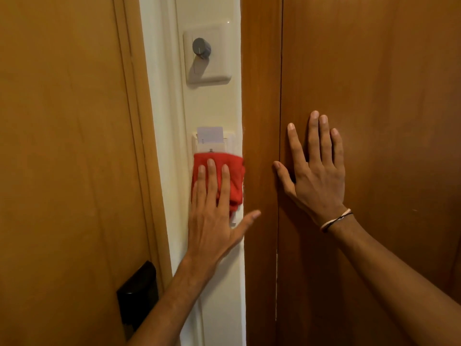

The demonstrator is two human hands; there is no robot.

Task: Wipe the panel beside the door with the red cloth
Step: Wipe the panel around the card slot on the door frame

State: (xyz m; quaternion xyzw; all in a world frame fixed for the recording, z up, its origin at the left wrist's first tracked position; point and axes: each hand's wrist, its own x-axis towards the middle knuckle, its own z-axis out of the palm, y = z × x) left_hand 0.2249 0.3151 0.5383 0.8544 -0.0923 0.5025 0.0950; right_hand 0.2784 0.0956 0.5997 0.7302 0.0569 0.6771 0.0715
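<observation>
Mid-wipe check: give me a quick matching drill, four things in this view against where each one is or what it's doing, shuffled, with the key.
Things:
1. red cloth
2. right hand
3. grey knob
4. white card

Places or states:
A. sticking up out of the wall slot
B. pressed flat on the white panel under the left hand
C. on the upper switch plate
D. spread flat on the wooden surface right of the panel

Pairs: 1-B, 2-D, 3-C, 4-A
</observation>
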